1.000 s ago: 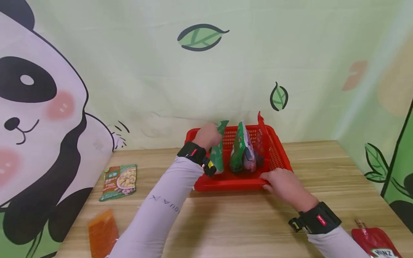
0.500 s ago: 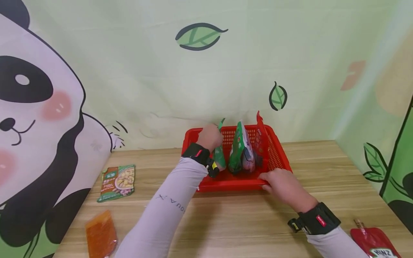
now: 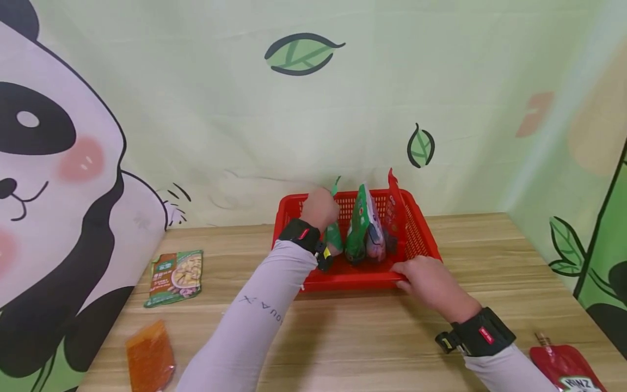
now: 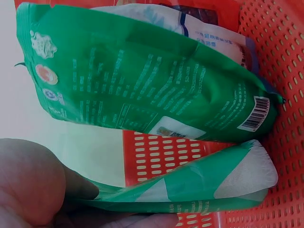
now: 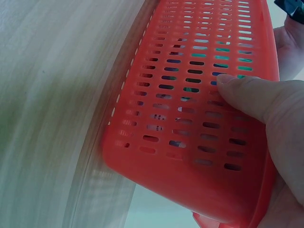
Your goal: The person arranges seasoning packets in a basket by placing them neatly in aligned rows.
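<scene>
Wood-grain table [image 3: 372, 337] under red basket [image 3: 350, 281], pale backdrop [image 3: 362, 109] (printed panda [image 3: 63, 179])

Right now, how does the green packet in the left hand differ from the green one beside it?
The left hand grips the held packet; neither hand touches the standing packet. From the left wrist, the held packet shows nearly edge-on, the standing packet its broad printed face. Both are mostly green, in the red basket.
</scene>
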Tool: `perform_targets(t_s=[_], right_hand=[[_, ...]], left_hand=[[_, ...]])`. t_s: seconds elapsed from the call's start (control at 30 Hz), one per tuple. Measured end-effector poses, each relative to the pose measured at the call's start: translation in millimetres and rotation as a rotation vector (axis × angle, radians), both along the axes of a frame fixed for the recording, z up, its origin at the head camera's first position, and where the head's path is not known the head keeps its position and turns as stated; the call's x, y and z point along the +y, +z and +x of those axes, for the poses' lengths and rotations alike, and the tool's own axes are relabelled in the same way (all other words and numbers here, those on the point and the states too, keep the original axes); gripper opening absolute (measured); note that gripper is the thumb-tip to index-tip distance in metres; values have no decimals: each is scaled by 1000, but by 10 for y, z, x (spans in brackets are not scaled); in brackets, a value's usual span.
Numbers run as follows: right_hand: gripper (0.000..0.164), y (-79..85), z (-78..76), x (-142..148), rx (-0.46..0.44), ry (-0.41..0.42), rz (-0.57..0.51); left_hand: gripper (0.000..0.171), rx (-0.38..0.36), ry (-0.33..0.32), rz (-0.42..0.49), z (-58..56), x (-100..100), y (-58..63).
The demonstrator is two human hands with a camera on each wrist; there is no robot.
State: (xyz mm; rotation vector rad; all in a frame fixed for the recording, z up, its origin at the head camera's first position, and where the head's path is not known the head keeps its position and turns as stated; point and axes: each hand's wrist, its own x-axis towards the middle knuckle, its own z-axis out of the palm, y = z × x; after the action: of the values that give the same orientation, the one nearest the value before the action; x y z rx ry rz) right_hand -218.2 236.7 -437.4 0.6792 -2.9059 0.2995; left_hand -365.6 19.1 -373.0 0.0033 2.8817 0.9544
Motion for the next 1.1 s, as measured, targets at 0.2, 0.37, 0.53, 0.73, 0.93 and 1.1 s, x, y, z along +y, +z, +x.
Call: perform_targets(t_s=[0.2, 0.37, 0.53, 0.73, 0.93, 1.1], right_hand=[[17, 19, 11, -30, -11, 2, -12], [16, 22, 22, -42, 16, 3, -9], [17, 29, 18, -50, 5, 6, -8], [17, 29, 18, -40, 5, 12, -23], [18, 20, 12, -19, -2, 6, -14], [18, 19, 11, -21, -17, 3, -18]], left_hand=[[12, -6, -7, 6, 58, -6, 8], [16, -54, -51, -32, 97, -12, 35], [19, -94, -87, -49, 134, -9, 40], [12, -160, -86, -17, 208, -21, 50], [12, -227, -105, -33, 265, -41, 60], [13, -251, -126, -46, 338, -54, 63]])
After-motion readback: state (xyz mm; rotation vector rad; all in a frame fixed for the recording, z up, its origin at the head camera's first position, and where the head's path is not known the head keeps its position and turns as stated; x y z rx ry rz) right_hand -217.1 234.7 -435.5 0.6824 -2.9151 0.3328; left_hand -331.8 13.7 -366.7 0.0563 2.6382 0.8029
